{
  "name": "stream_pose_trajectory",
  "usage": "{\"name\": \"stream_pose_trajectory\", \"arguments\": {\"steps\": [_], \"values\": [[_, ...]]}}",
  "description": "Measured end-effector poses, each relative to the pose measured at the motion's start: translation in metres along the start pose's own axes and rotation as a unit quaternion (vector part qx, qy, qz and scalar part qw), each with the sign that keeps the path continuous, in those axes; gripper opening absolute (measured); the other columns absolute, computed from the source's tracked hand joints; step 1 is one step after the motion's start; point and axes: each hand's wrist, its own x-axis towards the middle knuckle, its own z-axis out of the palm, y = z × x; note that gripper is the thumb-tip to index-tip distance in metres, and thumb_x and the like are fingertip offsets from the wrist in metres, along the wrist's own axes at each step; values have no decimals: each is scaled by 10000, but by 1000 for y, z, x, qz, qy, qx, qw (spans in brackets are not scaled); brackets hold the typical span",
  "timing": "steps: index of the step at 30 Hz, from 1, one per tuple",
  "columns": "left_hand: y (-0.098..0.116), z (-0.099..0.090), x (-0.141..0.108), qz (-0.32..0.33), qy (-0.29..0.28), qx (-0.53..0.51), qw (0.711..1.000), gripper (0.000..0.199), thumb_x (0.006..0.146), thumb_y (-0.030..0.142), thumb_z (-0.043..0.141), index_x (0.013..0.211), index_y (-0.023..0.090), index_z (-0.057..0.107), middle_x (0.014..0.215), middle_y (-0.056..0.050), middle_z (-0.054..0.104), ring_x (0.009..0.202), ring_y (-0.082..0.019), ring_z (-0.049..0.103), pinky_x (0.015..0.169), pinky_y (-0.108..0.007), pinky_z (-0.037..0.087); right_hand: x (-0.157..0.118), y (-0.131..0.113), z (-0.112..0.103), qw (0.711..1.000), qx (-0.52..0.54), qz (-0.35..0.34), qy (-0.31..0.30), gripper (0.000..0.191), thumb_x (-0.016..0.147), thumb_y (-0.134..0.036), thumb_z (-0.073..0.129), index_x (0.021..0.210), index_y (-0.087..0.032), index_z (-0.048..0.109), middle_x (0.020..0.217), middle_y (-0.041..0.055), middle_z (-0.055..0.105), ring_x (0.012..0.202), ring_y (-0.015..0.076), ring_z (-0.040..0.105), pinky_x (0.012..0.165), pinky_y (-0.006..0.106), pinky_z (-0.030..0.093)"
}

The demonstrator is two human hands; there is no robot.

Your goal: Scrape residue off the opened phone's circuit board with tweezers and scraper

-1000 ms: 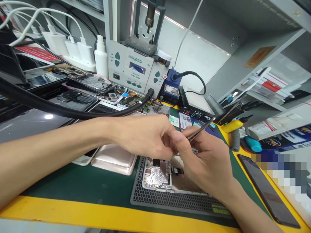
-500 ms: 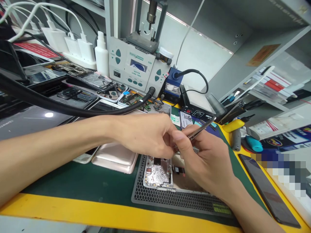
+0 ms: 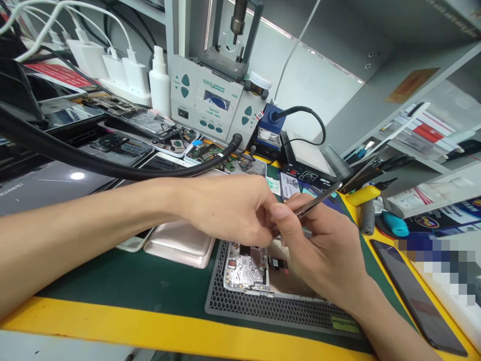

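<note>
My right hand [image 3: 323,245] grips metal tweezers [image 3: 318,200], whose rear end sticks out up and to the right; their tips are hidden between my hands. My left hand [image 3: 229,208] is closed, its fingers pinched right beside my right thumb. What those fingers hold, if anything, is hidden. Below both hands lies an opened phone frame [image 3: 246,273] with a silvery inner plate and a bare compartment. A short black flex connector [image 3: 278,263] shows inside it. The frame rests on a grey honeycomb pad [image 3: 278,306], and my right hand covers part of it.
A thick black hose [image 3: 112,168] arches over my left forearm from the hot-air station [image 3: 210,100]. Stacked phone shells [image 3: 180,245] sit left of the pad. A dark phone [image 3: 417,296] lies at the right edge. Trays of circuit boards [image 3: 225,158] stand behind my hands.
The whole view has shifted slightly, so things appear a little to the right. My right hand and the tweezers have tilted marginally; both hands keep their grip close together.
</note>
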Motion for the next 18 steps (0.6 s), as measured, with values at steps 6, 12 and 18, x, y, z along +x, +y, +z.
{"name": "stream_pose_trajectory", "arguments": {"steps": [6, 12, 18], "values": [[-1, -1, 0, 0, 2, 8, 1000, 142, 817, 220, 533, 679, 214, 497, 597, 40, 360, 536, -117, 306, 436, -285, 216, 1, 0, 0, 1000, 3, -13, 4, 272, 1016, -265, 618, 764, -164, 638, 672, -13, 658, 566, 102, 609, 544, 233, 429], [0, -2, -3, 4, -7, -12, 1000, 152, 819, 205, 537, 671, 208, 498, 586, 36, 368, 530, -116, 310, 430, -278, 217, 0, 0, -1, 1000, 8, -14, -2, 245, 1019, -272, 620, 802, -167, 667, 677, -15, 660, 591, 104, 617, 564, 227, 437], [-1, 0, -1, 6, -4, -21, 1000, 180, 797, 184, 539, 642, 205, 451, 564, 42, 344, 517, -105, 302, 411, -256, 218, -2, 3, 0, 1000, 6, -6, -15, 257, 1019, -303, 615, 797, -177, 652, 656, -23, 614, 587, 123, 581, 561, 264, 421]]}}
